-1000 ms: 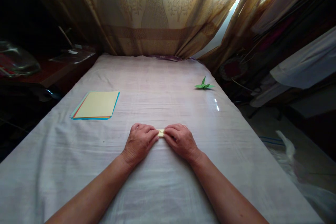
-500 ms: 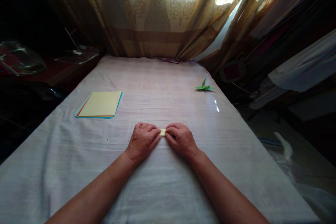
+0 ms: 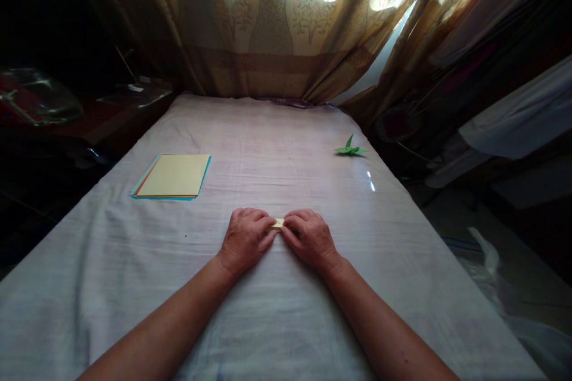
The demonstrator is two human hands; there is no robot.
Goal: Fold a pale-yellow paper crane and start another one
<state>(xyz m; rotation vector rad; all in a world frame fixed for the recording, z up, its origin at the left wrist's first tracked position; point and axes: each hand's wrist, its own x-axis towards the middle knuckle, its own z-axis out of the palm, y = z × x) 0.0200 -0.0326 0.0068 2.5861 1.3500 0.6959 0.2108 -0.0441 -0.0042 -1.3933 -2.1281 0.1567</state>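
Between two hands — left hand (image 3: 245, 239), right hand (image 3: 310, 239) — one folded paper (image 3: 277, 224)

Domestic room, likely a bedroom. Bed (image 3: 268, 149) under a pale wrinkled sheet, centre. Patterned beige curtains (image 3: 277, 30) over a bright window, 12 o'clock. Hanging white cloth (image 3: 518, 119), 2 o'clock. Dark cluttered side furniture (image 3: 111, 113), 10 o'clock.

Matt paper stack (image 3: 173, 176) on wrinkled cloth sheet (image 3: 277, 149).
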